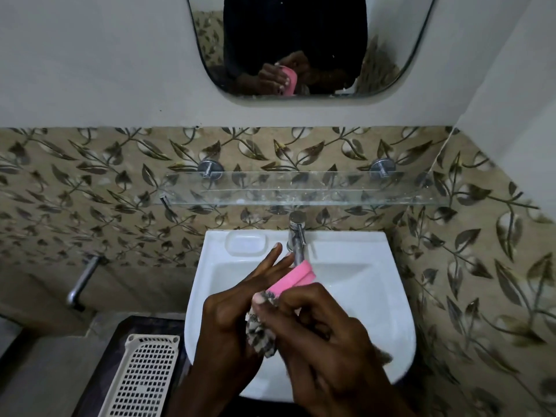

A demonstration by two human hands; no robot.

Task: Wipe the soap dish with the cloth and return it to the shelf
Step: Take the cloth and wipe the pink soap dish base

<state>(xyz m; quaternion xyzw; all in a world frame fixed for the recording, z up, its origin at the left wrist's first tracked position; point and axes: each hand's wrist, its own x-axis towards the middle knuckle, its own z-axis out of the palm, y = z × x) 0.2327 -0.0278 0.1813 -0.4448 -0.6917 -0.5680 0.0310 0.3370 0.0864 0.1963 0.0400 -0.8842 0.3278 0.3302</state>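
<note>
Shelf [294, 192] above sink [376, 251]

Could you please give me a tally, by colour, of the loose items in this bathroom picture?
Pink: 1, the soap dish, held by the left hand.
Patterned grey-white: 1, the cloth, gripped by the right hand.
Beige: 1, the basket.
Total: 3.
</note>
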